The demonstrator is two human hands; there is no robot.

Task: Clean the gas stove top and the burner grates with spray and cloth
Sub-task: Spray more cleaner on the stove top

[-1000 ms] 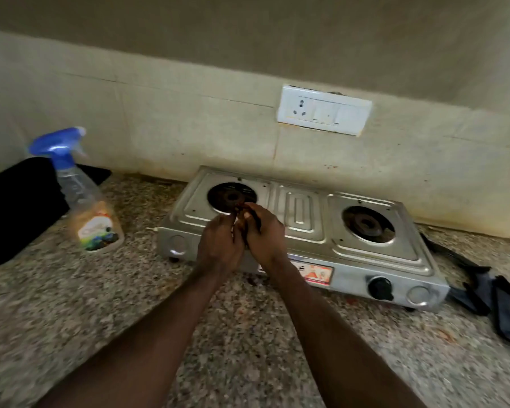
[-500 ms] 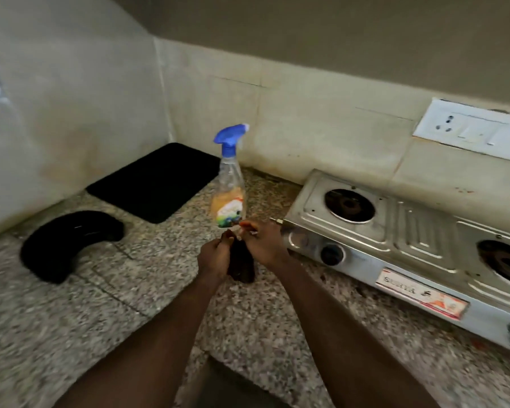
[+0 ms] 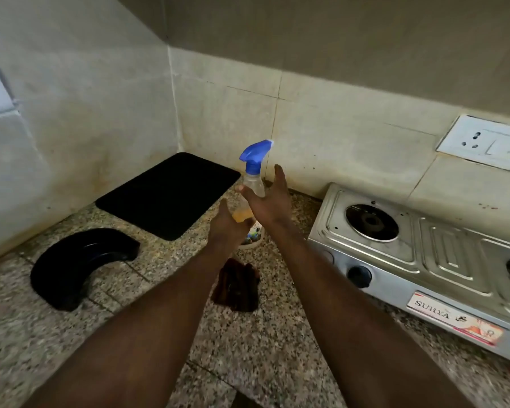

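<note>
A clear spray bottle with a blue trigger head and orange liquid stands on the granite counter, left of the steel two-burner gas stove. My right hand is spread open right beside the bottle's neck, fingers straight. My left hand is open in front of the bottle's lower body and hides its label. Neither hand grips the bottle. A dark brown cloth lies crumpled on the counter between my forearms. No grates sit on the burners.
A black flat mat lies in the counter's back corner. A curved black tray sits at the left. A white socket plate is on the tiled wall above the stove. The stove's black knob faces me.
Both hands carried the dark cloth left from the stove, let it drop on the counter, and rose open to the spray bottle. The view swung left.
</note>
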